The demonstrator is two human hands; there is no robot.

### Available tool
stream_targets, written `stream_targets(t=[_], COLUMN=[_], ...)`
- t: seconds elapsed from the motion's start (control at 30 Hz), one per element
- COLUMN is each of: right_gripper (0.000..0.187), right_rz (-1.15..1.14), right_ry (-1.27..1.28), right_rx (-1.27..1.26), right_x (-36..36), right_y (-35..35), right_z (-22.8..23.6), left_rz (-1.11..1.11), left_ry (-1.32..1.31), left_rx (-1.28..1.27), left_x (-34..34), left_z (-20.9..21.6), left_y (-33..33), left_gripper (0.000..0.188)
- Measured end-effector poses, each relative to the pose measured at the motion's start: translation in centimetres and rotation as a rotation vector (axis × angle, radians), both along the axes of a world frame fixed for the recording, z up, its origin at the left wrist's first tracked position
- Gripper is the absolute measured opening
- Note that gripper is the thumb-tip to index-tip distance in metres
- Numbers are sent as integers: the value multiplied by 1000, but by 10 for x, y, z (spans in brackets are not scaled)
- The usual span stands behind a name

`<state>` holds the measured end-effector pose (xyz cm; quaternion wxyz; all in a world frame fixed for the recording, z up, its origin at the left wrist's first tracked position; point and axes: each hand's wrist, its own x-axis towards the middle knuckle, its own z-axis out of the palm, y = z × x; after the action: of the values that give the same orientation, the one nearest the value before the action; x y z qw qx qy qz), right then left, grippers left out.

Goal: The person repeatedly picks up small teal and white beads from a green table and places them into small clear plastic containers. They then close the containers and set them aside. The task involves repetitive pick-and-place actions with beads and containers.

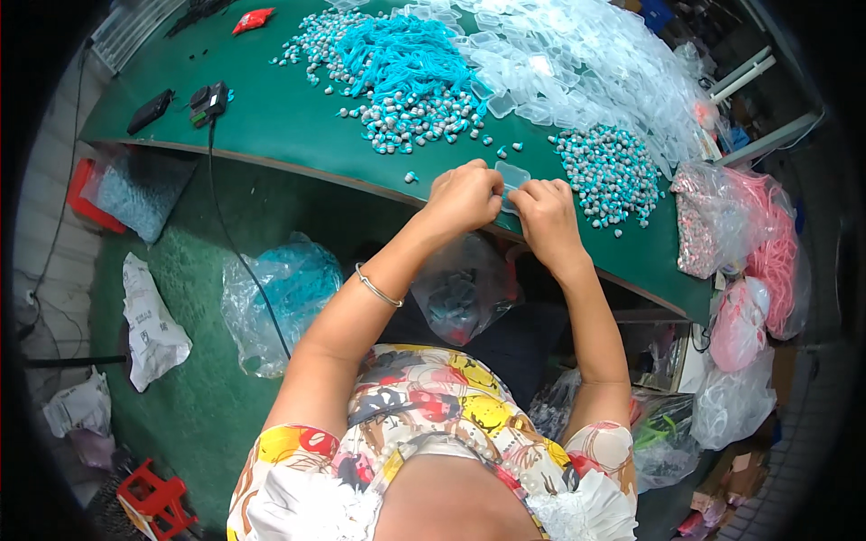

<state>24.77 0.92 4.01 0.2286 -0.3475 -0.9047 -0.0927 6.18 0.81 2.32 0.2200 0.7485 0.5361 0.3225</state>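
Observation:
At the table's front edge, my left hand and my right hand are closed on a small clear plastic case, one from each side. My fingers hide its lower part and whatever lies in it. Beyond my left hand is a pile of small grey-and-teal plug-like pieces, with a heap of teal cords behind it. A second pile of grey-and-teal pieces lies to the right of my right hand. A large heap of clear plastic cases spreads across the far side.
On the table's left stand a small black device with a cable, a black flat object and a red packet. Bags of pink cords hang at the right edge. Below are a bag of teal material and a red stool.

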Motion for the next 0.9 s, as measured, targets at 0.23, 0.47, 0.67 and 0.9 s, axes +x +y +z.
stream_targets(t=[0.23,0.47,0.67,0.9], right_gripper=[22,22,17,11], right_rz=[40,30,-65,-3], right_ry=[-28,250,106,-195], right_rx=[40,-46,151,262], right_x=[0,-2,-38,-63], right_y=[-19,31,141,169], right_z=[12,15,-10,-9], left_rz=[18,-89,-100,-84], left_ry=[-15,139,122,36], left_rx=[114,94,170,226], left_x=[1,-15,-21,-27], left_z=[-9,6,2,-8], left_y=[-8,-18,-18,-18], left_gripper=[33,40,39,38])
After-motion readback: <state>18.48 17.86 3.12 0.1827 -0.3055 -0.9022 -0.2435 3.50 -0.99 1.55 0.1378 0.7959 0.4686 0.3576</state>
